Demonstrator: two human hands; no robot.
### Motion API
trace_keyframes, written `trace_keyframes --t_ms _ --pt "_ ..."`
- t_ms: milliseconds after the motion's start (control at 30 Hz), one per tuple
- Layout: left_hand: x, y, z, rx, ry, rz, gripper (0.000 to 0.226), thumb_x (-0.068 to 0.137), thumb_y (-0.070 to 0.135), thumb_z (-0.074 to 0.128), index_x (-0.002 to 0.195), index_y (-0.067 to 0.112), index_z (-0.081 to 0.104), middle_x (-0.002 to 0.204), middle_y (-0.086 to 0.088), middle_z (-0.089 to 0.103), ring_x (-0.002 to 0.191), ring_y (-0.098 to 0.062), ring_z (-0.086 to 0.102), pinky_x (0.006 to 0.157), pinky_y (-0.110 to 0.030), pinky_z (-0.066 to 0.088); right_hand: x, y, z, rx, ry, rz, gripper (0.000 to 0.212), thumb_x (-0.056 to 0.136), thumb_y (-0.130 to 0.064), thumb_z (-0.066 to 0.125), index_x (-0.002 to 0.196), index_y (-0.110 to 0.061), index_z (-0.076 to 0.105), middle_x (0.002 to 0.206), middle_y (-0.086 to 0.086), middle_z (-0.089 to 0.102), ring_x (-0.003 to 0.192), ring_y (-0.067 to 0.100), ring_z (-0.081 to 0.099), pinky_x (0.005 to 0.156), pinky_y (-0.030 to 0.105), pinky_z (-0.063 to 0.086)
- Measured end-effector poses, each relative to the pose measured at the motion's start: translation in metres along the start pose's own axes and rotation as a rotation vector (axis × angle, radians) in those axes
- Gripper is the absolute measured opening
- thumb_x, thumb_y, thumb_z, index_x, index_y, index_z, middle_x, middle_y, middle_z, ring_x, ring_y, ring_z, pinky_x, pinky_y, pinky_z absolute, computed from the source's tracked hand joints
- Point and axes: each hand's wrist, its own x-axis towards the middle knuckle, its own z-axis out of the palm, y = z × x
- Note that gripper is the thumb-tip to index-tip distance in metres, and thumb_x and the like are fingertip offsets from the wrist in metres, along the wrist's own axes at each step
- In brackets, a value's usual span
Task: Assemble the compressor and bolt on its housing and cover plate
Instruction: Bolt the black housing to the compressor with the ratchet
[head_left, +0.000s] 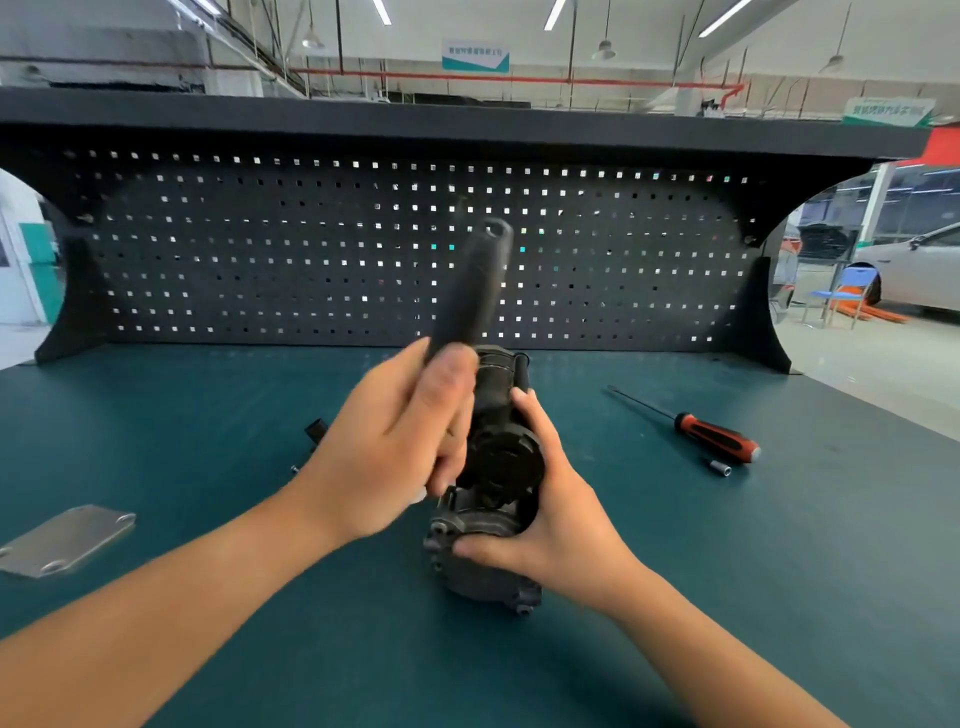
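Observation:
A dark grey compressor (493, 483) stands on the teal bench top in the middle of the view. My right hand (550, 514) grips its lower body from the right, thumb across the front rim. My left hand (400, 441) holds a black tool handle (475, 286) that sticks up and away, blurred by motion, its lower end hidden behind my fingers at the compressor's top. A flat grey metal cover plate (67, 540) with corner holes lies at the bench's left.
An orange-and-black screwdriver (691, 426) lies at the right with a small silver socket (721, 467) beside it. A small black part (316, 430) and a tiny bolt (294, 469) lie left of my left hand. A black pegboard (260, 249) closes the back.

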Motion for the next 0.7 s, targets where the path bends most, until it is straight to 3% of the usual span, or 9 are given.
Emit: trace_keyframes --t_ms 100,200,267,333,400,467,533,633,700 --pt "0.009 0.013 -0.029 -0.535 0.371 -0.183 0.054 0.093 0.058 0.029 0.054 0.023 0.04 0.037 0.01 0.026 0.028 -0.006 0.028 0.036 -0.015 0.031 0.0 0.0 -0.003 0.004 -0.006 -0.014 0.12 0.055 -0.037 0.088 0.121 -0.078 -0.003 0.153 -0.007 0.028 0.133 0.004 0.039 0.102 0.012 0.035" --pt "0.015 0.019 -0.076 -0.752 0.423 -0.248 0.059 0.093 0.056 0.027 0.048 0.022 0.044 0.035 0.009 0.027 0.025 -0.004 0.027 0.031 -0.013 0.026 0.0 0.002 -0.013 0.038 -0.039 -0.003 0.125 0.056 -0.03 0.09 0.124 -0.075 -0.005 0.145 -0.02 0.038 0.13 -0.005 0.038 0.102 0.011 0.034" --pt "0.008 0.015 -0.096 -0.616 0.394 -0.294 0.055 0.086 0.059 0.031 0.047 0.023 0.045 0.034 0.009 0.026 0.023 -0.004 0.025 0.03 -0.015 0.024 0.0 0.008 -0.026 0.066 -0.094 0.012 0.129 0.057 -0.023 0.089 0.13 -0.063 -0.011 0.135 -0.035 0.038 0.124 -0.017 0.037 0.096 0.002 0.029" --pt "-0.007 0.002 -0.106 -0.382 0.421 -0.33 0.052 0.085 0.059 0.037 0.048 0.023 0.044 0.033 0.009 0.023 0.023 -0.006 0.022 0.032 -0.014 0.023 -0.002 0.014 -0.041 0.074 -0.145 0.038 0.127 0.056 -0.021 0.085 0.135 -0.047 -0.011 0.134 -0.034 0.035 0.122 -0.023 0.033 0.094 -0.001 0.025" --pt "-0.03 -0.016 -0.11 -0.093 0.418 -0.299 0.047 0.082 0.06 0.039 0.051 0.025 0.043 0.034 0.006 0.023 0.023 -0.011 0.024 0.034 -0.013 0.026 -0.004 0.017 -0.054 0.061 -0.147 0.077 0.117 0.053 -0.019 0.084 0.143 -0.031 0.008 0.129 -0.034 0.04 0.114 -0.027 0.036 0.093 -0.001 0.029" --pt "-0.054 -0.035 -0.112 0.16 0.381 -0.251 0.045 0.088 0.057 0.037 0.058 0.024 0.041 0.036 0.0 0.029 0.026 -0.01 0.029 0.033 -0.011 0.027 -0.006 0.021 -0.061 0.062 -0.121 0.126 0.086 0.049 -0.023 0.082 0.125 -0.024 0.043 0.119 -0.021 0.053 0.101 -0.024 0.048 0.091 0.004 0.038" --pt "-0.075 -0.053 -0.115 0.293 0.346 -0.233 0.044 0.089 0.053 0.038 0.063 0.018 0.041 0.038 0.0 0.036 0.03 -0.006 0.031 0.032 -0.014 0.025 -0.007 0.023 -0.064 0.048 -0.102 0.167 0.069 0.046 -0.025 0.081 0.108 -0.026 0.052 0.11 -0.012 0.06 0.093 -0.016 0.055 0.085 0.004 0.041" --pt "-0.096 -0.07 -0.12 0.656 0.098 -0.168 0.035 0.077 0.06 0.036 0.075 0.028 0.05 0.035 0.003 0.037 0.035 -0.011 0.039 0.036 -0.021 0.024 -0.007 0.025 -0.064 0.057 -0.097 0.203 0.067 0.044 -0.027 0.081 0.105 -0.028 0.054 0.108 -0.014 0.062 0.094 -0.014 0.057 0.083 0.003 0.041" --pt "-0.103 -0.079 -0.123 0.956 -0.133 -0.013 0.041 0.086 0.061 0.031 0.077 0.024 0.044 0.035 0.01 0.034 0.043 -0.013 0.047 0.035 -0.02 0.021 -0.008 0.025 -0.065 0.076 -0.092 0.211 0.064 0.045 -0.024 0.08 0.103 -0.028 0.054 0.107 -0.015 0.062 0.092 -0.016 0.057 0.08 0.002 0.04"
